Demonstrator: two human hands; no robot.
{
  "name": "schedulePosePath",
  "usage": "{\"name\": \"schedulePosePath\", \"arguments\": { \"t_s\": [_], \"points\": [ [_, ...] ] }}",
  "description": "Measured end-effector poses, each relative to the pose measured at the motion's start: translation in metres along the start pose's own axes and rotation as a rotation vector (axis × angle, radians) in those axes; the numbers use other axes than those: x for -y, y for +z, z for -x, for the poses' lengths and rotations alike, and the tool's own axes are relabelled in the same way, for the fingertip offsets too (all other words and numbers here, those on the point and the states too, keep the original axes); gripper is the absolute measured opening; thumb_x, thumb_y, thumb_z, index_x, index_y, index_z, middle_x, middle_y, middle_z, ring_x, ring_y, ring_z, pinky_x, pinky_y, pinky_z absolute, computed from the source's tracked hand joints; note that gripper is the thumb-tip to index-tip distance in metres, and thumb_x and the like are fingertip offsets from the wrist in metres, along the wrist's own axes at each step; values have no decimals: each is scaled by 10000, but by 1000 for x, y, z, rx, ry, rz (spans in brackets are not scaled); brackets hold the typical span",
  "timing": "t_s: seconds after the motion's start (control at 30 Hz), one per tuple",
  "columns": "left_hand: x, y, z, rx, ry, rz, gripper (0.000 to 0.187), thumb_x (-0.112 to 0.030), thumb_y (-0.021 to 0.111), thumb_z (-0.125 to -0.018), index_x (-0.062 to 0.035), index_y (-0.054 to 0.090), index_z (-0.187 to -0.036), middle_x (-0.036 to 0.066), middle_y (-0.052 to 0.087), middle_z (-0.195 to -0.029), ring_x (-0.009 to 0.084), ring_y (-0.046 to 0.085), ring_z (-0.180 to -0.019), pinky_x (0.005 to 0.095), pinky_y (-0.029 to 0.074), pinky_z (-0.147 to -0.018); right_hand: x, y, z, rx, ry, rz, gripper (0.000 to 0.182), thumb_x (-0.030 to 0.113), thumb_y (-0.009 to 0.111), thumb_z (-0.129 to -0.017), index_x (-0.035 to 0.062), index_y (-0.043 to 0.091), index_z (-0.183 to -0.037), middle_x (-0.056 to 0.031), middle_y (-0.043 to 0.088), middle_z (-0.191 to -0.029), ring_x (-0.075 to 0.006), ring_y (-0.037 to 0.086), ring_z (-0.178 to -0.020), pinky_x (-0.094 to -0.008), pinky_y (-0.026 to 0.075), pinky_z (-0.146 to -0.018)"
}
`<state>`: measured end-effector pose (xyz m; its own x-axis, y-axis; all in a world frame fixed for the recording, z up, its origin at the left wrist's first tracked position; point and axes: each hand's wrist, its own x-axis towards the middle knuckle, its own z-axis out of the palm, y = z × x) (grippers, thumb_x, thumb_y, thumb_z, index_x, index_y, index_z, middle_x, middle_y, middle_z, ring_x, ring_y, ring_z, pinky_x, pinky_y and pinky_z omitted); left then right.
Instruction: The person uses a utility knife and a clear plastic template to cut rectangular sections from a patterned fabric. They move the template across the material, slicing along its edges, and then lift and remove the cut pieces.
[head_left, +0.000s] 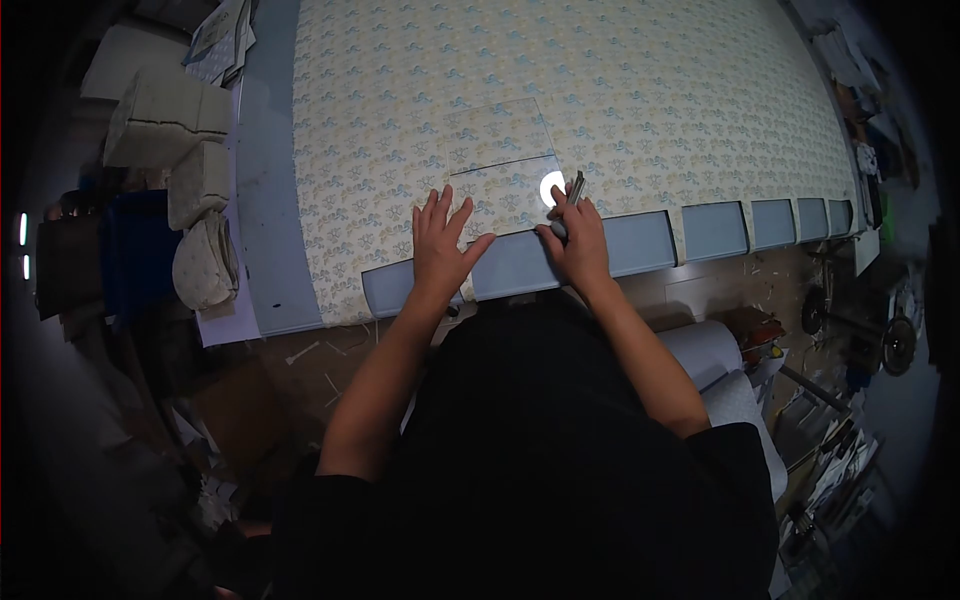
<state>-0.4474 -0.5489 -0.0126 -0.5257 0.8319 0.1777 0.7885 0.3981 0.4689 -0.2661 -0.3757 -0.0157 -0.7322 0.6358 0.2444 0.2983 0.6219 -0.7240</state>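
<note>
A large cream sheet with a small blue floral pattern [650, 110] covers the table. Rectangular notches along its near edge expose the blue-grey tabletop [630, 243]. On the sheet near my hands is a clear, glossy rectangular plate [500, 195], with a bright light reflection at its right side. My left hand [440, 245] rests with spread fingers near the plate's left side, its thumb pointing right. At the plate's right side, my right hand [582, 240] grips a slim utility knife [577, 187] that points up and away between the fingers.
Stacked cream padded blocks [165, 115] and a rounded bundle [205, 262] lie left of the sheet. A blue bin [143, 255] stands farther left. White rolls [700, 355] are under the table's near edge, and paper scraps [303, 353] litter the floor.
</note>
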Motion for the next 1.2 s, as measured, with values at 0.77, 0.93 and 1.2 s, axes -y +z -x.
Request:
{"name": "schedulePosePath", "arguments": {
  "t_s": [0.77, 0.93, 1.2],
  "points": [
    [-54, -15, -101, 341, 20, -120, 414, -297, 801, -829, -33, 678, -1123, 137, 602, -1237, 319, 551, -1231, 463, 509, -1025, 15, -73, 1, -21, 145, 2, 184, 161, 750, -872, 38, 670, -984, -164, 707, -829, -316, 705, -738, -377, 553, -676],
    [-81, -13, -122, 465, 22, -283, 842, -441, 886, -736, -59, 536, -1400, 152, 525, -1359, 354, 533, -1253, 441, 532, -1002, 25, -72, -8, 104, 245, -21, 202, 155, 711, -930, 33, 613, -1058, -198, 702, -931, -402, 686, -879, -419, 542, -778],
    [-86, -8, -134, 644, -134, -341, 1070, -521, 932, -669, -176, 408, -1536, 199, 281, -1592, 527, 317, -1420, 724, 430, -1011, 24, -73, -15, 247, 180, 67, 194, 157, 712, -951, 45, 598, -1059, -176, 704, -905, -367, 682, -807, -422, 527, -709]
  ]
}}
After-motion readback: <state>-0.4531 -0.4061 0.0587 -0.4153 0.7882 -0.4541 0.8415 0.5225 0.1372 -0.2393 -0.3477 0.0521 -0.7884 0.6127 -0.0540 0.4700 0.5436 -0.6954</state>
